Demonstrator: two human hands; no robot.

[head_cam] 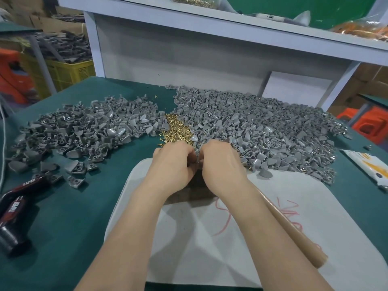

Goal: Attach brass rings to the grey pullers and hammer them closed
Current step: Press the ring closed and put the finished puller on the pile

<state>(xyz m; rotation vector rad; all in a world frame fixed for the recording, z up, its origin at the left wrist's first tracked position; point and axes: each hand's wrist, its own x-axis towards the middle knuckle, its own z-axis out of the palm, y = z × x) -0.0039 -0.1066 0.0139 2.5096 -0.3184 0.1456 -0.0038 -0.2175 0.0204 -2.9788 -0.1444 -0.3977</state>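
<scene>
Well, both hands were tucked in tight over the middle of the bench. The left hand (pixel 174 162) and the right hand (pixel 220 162) had their fingers curled inward, knuckles nearly touching. The fingertips were buried between the hands, so I couldn't tell what they were pinching, or whether they were pinching anything.

Just beyond the knuckles lay the small heap of brass rings (pixel 176 131), squeezed between two spreads of grey plastic pullers. The looser left pile (pixel 84 131) was scattered wide. The denser right pile (pixel 262 127) spilled onto the corner of the white mat (pixel 294 196).

Under the wrists, a dark block (pixel 189 193) sat on that mat. A tan wooden handle (pixel 294 232) ran along the mat beside the right forearm, its upper end hidden beneath the wrist. Red scribbles (pixel 287 217) marked the mat near it.

All of this rested on the green table cover (pixel 84 217). Far left lay a black-and-red tool marked TAPER (pixel 16 206), and far right a white-and-orange packet (pixel 367 166). A white shelf unit (pixel 189 49) stood behind the piles.
</scene>
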